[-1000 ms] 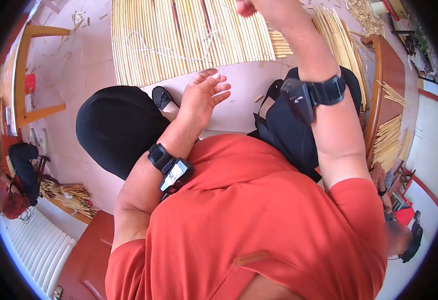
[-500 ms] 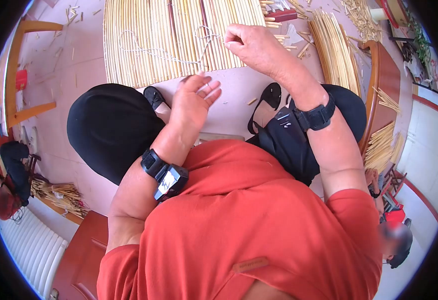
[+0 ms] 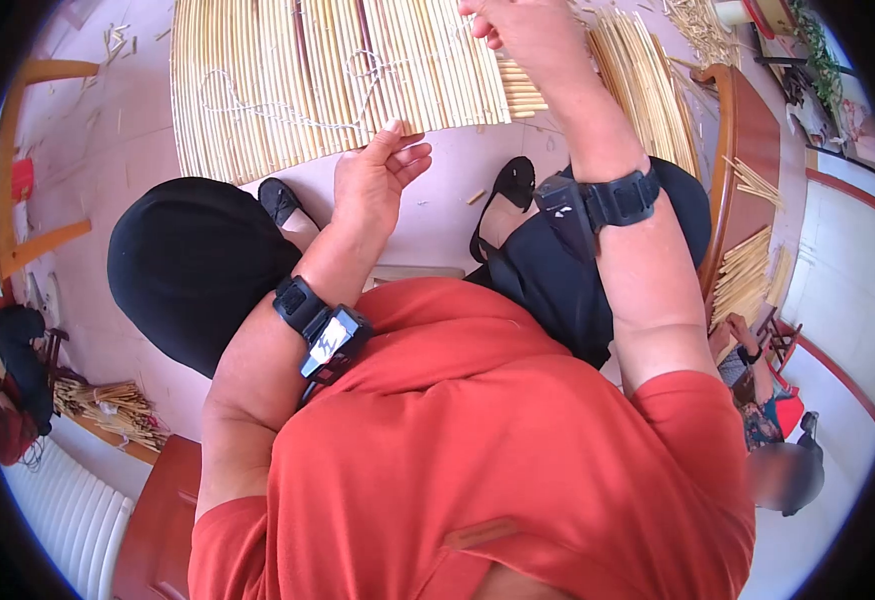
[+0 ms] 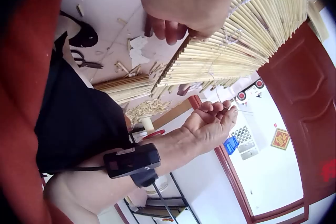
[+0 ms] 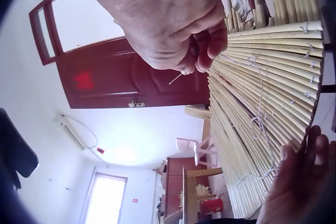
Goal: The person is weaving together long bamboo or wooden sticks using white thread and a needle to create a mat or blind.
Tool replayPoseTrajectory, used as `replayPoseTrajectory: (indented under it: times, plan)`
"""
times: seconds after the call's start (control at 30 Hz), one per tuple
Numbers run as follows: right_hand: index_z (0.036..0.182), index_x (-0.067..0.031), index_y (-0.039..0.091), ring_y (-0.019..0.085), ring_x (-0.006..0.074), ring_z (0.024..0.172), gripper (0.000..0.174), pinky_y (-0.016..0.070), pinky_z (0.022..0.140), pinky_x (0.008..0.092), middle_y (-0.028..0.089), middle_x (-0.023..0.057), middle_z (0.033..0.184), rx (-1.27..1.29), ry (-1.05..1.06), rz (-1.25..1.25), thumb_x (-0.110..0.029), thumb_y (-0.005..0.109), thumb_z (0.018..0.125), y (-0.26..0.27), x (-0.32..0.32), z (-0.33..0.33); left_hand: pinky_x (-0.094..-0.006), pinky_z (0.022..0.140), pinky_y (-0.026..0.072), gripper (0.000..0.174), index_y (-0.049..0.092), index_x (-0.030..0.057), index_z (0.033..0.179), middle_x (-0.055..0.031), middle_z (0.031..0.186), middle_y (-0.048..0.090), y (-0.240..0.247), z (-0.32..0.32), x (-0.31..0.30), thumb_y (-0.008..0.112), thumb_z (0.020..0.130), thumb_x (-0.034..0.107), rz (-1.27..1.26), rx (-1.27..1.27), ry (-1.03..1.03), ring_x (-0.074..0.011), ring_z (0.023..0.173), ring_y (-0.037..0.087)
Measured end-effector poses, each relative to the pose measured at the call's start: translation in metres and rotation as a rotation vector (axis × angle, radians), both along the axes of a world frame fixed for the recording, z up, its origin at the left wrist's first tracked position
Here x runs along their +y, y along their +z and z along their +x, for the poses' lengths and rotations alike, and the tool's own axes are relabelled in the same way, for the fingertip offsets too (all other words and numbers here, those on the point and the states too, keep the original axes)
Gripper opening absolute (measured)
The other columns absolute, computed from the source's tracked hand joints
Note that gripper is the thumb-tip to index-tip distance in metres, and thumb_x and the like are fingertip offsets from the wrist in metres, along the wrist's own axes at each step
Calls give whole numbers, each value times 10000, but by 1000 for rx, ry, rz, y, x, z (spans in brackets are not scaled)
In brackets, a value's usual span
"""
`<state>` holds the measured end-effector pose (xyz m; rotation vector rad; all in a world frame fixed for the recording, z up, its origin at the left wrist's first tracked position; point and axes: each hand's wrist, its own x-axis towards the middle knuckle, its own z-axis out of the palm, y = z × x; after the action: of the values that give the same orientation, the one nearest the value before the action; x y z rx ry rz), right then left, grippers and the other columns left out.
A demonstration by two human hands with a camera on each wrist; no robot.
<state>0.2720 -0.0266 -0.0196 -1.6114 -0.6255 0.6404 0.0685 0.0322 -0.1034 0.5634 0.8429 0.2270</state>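
Observation:
A mat of pale sticks (image 3: 428, 70), with a few dark red ones among them, lies before the person's knees. White string (image 5: 257, 121) loops loosely over it, and small knots line its near edge. My left hand (image 3: 373, 185) pinches that edge, thumb on top and fingers below it. Raised above the mat's right side, my right hand (image 3: 538, 40) has its thumb and fingertips together. In the right wrist view, a thin needle (image 5: 176, 78) sticks out from those fingers. A taut white thread (image 4: 216, 85) runs from the mat to the right fingertips in the left wrist view.
Loose sticks (image 3: 648, 95) are stacked right of the mat, beside a wooden bench (image 3: 733, 150). Scissors (image 4: 86, 62) and scraps lie on the floor. A wooden table frame (image 3: 48, 235) stands at left. Another person (image 3: 758, 400) sits at the right.
My right hand came down close to the mat, then rose away again. My left hand moved from just off the near edge onto it and now pinches it.

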Motion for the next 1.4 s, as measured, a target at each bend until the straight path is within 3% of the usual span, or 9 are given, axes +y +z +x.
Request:
replayPoseTrajectory:
  times: [0.13,0.2,0.6,0.67,0.73,0.8,0.97,1.3,1.4]
  plan:
    - [809,2,634,598,119,550,135,486,524,264,638,57,672,-171,106,-212,-127,615,846,-11,7,-11,-397,780,579,224,564,-48,1069,-182,957,657,4,0,0,545,949,140,-1,-37,37,-269,822,679]
    - [887,-17,650,588,72,569,159,496,532,216,651,25,731,-187,348,-369,-174,638,874,-18,9,-17,-403,790,579,216,559,-51,1073,-182,954,653,4,0,1,526,957,128,-4,-38,25,-274,831,680]
    - [832,-46,615,528,64,466,164,438,421,226,553,2,579,-262,347,-400,-204,633,873,-34,28,-41,-334,714,547,177,547,-25,975,-144,951,624,38,-27,2,594,913,134,43,100,4,-224,749,642]
    - [834,-45,612,534,59,480,167,442,432,212,569,5,609,-273,325,-378,-201,616,891,-32,29,-45,-339,766,528,177,574,13,923,-94,926,623,56,-43,18,604,921,188,298,345,-498,-167,765,625]
    - [823,-32,639,607,118,522,190,500,488,287,623,59,627,-159,278,-272,-214,619,873,-31,29,-49,-344,773,498,163,586,39,904,-106,991,614,57,-49,19,688,838,148,436,450,-580,-200,822,611]
    - [808,-35,627,602,98,536,195,515,521,278,614,44,623,-116,297,-258,-216,619,879,-41,30,-48,-366,850,453,236,583,51,928,-129,1065,581,42,-53,19,727,743,75,1890,297,-330,-273,964,570]
    - [828,-10,644,617,150,538,147,498,528,297,645,97,664,-257,289,-316,-155,623,840,-36,31,-46,-454,988,310,467,553,73,1033,-144,1182,466,12,-35,26,799,640,131,1867,501,-240,-340,1143,411]
    - [824,-20,643,612,152,511,167,504,513,306,654,99,667,-311,233,-294,-184,619,849,-41,30,-46,-465,992,284,485,549,82,1034,-145,1180,457,12,-24,12,820,643,176,1851,598,-182,-333,1179,359]
    - [807,-25,637,596,123,496,164,488,467,273,649,77,657,-100,206,-266,-180,614,860,-38,30,-46,-463,1002,272,471,554,90,1030,-132,1186,458,13,-25,14,815,648,172,1885,559,-208,-338,1176,360]
